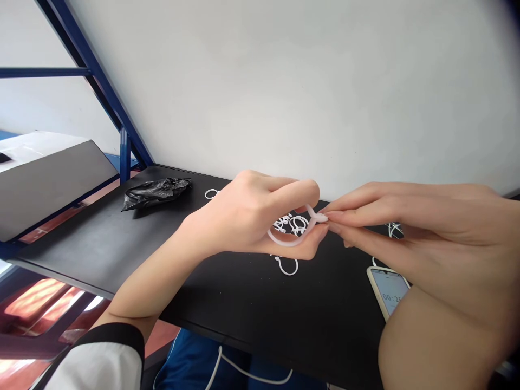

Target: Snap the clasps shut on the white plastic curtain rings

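Note:
A white plastic ring [284,242] is up above the black table, its two ends meeting in a small tab at the right. My left hand [260,214] is closed around the loop, with fingers over the top and the thumb below. At the tab, my right hand [410,227] pinches between its thumb and fingertips. Behind the left hand lies a pile of similar white rings [299,225], partly hidden. One loose ring [289,272] lies nearer to me, and another ring [211,193] shows beyond my left wrist.
A crumpled black plastic bag [156,193] lies on the black table [260,303] at the left. A phone [388,290] showing a timer sits under my right hand, with white cord [394,230] behind it. Blue metal frame bars [101,86] rise at the left before a pale wall.

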The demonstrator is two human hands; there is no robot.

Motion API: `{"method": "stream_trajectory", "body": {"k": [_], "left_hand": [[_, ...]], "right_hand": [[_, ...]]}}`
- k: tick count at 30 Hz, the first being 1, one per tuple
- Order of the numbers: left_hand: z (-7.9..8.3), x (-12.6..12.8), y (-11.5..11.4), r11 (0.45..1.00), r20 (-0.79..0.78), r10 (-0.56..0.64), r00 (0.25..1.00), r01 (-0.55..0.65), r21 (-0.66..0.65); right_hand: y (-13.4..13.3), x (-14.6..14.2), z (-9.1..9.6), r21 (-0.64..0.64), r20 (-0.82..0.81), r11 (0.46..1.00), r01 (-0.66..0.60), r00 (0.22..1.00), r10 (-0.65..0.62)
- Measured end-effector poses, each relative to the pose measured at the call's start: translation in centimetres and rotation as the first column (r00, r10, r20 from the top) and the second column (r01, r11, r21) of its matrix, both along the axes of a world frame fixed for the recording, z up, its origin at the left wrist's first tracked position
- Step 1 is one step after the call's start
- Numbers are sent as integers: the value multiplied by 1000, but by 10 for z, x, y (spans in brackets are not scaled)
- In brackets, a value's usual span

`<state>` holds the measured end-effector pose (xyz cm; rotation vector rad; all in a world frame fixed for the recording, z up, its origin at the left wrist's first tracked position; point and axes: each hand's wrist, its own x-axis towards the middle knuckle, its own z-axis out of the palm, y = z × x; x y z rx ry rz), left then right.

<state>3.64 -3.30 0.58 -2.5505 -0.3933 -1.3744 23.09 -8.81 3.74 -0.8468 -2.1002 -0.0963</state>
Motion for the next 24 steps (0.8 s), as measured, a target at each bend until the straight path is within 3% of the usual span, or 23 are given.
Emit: {"method": "stream_trajectory", "body": {"k": [6, 12, 24], "left_hand": [[0, 0, -1, 1000, -7, 5, 1000, -5, -18], [-1, -1, 2, 996, 0, -66, 998, 66, -56], [-2, 2, 4, 1000, -19, -2, 1000, 3, 31]], "right_hand": [[-1, -1, 3, 16, 27, 1000, -12, 1000, 11], [0, -1, 1, 26, 4, 1000, -1, 1000, 1], [2, 3, -1, 8, 6, 999, 34, 999, -34]]}}
